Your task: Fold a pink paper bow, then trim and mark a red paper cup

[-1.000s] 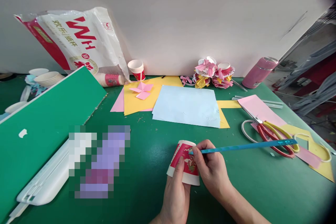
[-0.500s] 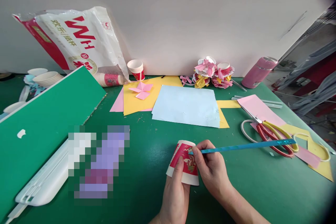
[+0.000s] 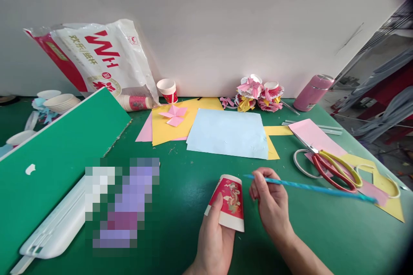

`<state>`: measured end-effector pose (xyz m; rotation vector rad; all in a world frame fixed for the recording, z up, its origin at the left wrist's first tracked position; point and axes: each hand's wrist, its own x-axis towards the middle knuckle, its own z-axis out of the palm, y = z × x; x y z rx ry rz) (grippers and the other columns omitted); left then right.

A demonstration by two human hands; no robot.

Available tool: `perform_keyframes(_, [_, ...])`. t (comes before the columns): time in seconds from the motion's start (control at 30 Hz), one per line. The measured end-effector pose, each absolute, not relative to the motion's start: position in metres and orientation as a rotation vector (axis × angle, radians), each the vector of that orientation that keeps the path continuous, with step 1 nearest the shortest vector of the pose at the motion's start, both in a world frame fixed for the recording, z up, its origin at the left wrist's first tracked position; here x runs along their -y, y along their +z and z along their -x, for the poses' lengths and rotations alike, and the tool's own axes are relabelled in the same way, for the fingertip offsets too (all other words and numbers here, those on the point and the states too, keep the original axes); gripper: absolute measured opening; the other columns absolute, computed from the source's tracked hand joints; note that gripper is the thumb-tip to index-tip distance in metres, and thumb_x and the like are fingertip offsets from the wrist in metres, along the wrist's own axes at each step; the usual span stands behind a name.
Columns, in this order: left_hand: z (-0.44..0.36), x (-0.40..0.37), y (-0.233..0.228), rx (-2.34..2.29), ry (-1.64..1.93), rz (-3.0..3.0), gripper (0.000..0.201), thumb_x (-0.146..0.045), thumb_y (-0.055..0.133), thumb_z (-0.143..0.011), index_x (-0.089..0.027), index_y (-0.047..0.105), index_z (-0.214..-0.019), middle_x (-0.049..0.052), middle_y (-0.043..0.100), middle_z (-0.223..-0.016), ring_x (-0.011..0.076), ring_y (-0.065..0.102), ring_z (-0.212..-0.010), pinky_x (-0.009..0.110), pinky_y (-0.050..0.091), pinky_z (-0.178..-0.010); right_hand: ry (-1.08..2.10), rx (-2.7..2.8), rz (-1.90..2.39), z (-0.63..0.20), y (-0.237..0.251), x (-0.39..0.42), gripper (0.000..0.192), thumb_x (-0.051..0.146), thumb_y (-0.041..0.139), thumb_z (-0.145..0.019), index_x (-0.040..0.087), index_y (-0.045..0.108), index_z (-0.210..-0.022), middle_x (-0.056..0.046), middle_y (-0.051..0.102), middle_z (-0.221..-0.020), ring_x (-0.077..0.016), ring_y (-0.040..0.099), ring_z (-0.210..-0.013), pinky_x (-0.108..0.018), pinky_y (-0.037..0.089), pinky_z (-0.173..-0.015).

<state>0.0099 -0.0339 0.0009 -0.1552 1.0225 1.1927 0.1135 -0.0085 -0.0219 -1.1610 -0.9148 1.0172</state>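
My left hand [image 3: 214, 238] holds a red and white paper cup [image 3: 228, 202] upside down, low in the middle of the green table [image 3: 180, 189]. The cup bears a printed dragon picture on its side. My right hand [image 3: 272, 204] grips a thin blue ruler [image 3: 309, 187] near its left end. The ruler points to the right and hangs a little apart from the cup. Its far end is blurred above the coloured paper on the right.
Red and yellow scissors [image 3: 335, 168] lie on pink and yellow paper at right. A light blue sheet [image 3: 227, 133] and yellow sheet [image 3: 167, 124] lie ahead. Decorated cups [image 3: 260, 92], a pink bottle [image 3: 311, 92], a plastic bag [image 3: 93, 58] and a green board [image 3: 54, 154] surround them.
My right hand has pulled the ruler away from the cup to the right, and its far end has dipped. The camera has tilted slightly. The cup stays in my left hand.
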Motion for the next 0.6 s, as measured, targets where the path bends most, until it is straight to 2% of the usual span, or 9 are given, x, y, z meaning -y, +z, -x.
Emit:
perform_keyframes(0.07, [-0.009,0.032,0.005,-1.031,1.174,0.196,0.035,-0.022,0.055,-0.083,-0.009,0.053,-0.116,0.015,0.070,-0.099,0.0228,0.066,-0.088,0.039,0.050,-0.085,0.952,0.833,1.170,-0.116,-0.020,0.005,0.015,0.036,0.047,-0.090,0.024,0.054,-0.092,0.007,0.042,-0.054,-0.0086,0.039,-0.048,-0.019,0.035,-0.048])
perform_keyframes(0.1, [-0.009,0.031,0.007,-1.007,1.157,0.215,0.035,-0.021,0.053,-0.084,-0.009,0.051,-0.117,0.015,0.070,-0.098,0.0224,0.066,-0.087,0.040,0.051,-0.084,0.930,0.829,1.194,-0.117,-0.020,0.005,0.016,0.037,0.049,-0.089,0.024,0.056,-0.093,0.005,0.049,-0.059,-0.0091,0.045,-0.053,-0.020,0.039,-0.052])
perform_keyframes(0.17, [-0.007,0.029,0.011,-0.930,1.115,0.248,0.036,-0.020,0.050,-0.085,-0.008,0.050,-0.119,0.015,0.070,-0.095,0.0225,0.067,-0.086,0.040,0.051,-0.084,0.952,0.891,1.233,-0.119,-0.018,0.006,0.016,0.037,0.052,-0.087,0.024,0.059,-0.094,-0.001,0.062,-0.081,-0.0127,0.057,-0.075,-0.022,0.045,-0.067])
perform_keyframes(0.23, [-0.004,0.029,0.014,-0.856,1.064,0.265,0.036,-0.019,0.048,-0.086,-0.007,0.050,-0.119,0.015,0.071,-0.093,0.0235,0.067,-0.088,0.041,0.050,-0.085,1.072,0.978,1.215,-0.119,-0.017,0.009,0.019,0.039,0.053,-0.087,0.024,0.058,-0.098,-0.004,0.063,-0.104,-0.0184,0.058,-0.096,-0.027,0.045,-0.081])
perform_keyframes(0.27, [-0.002,0.029,0.015,-0.829,1.043,0.266,0.035,-0.019,0.047,-0.086,-0.007,0.051,-0.119,0.015,0.071,-0.093,0.0241,0.066,-0.090,0.041,0.049,-0.086,1.142,1.007,1.192,-0.119,-0.017,0.010,0.021,0.040,0.052,-0.087,0.024,0.057,-0.101,-0.005,0.062,-0.110,-0.0204,0.057,-0.101,-0.029,0.045,-0.084])
perform_keyframes(0.4, [0.001,0.034,0.013,-0.773,1.041,0.209,0.032,-0.021,0.052,-0.083,-0.007,0.058,-0.111,0.015,0.070,-0.095,0.0252,0.064,-0.097,0.040,0.045,-0.093,1.255,1.010,1.153,-0.116,-0.017,0.013,0.021,0.041,0.051,-0.087,0.024,0.055,-0.100,-0.006,0.063,-0.111,-0.0209,0.060,-0.098,-0.030,0.048,-0.082])
perform_keyframes(0.53, [-0.002,0.044,0.006,-0.765,1.136,-0.042,0.037,-0.017,0.071,-0.068,-0.015,0.063,-0.104,0.011,0.068,-0.106,0.0273,0.058,-0.107,0.040,0.039,-0.098,1.234,1.024,1.175,-0.115,-0.017,0.012,0.022,0.041,0.052,-0.086,0.023,0.054,-0.099,-0.006,0.065,-0.108,-0.0206,0.061,-0.095,-0.029,0.048,-0.081])
perform_keyframes(0.6, [-0.004,0.047,0.002,-0.837,1.151,-0.121,0.037,-0.014,0.074,-0.064,-0.018,0.065,-0.100,0.009,0.068,-0.106,0.0283,0.057,-0.108,0.041,0.038,-0.099,1.214,1.042,1.186,-0.115,-0.016,0.011,0.023,0.042,0.053,-0.086,0.023,0.054,-0.098,-0.006,0.065,-0.107,-0.0205,0.061,-0.094,-0.029,0.048,-0.080])
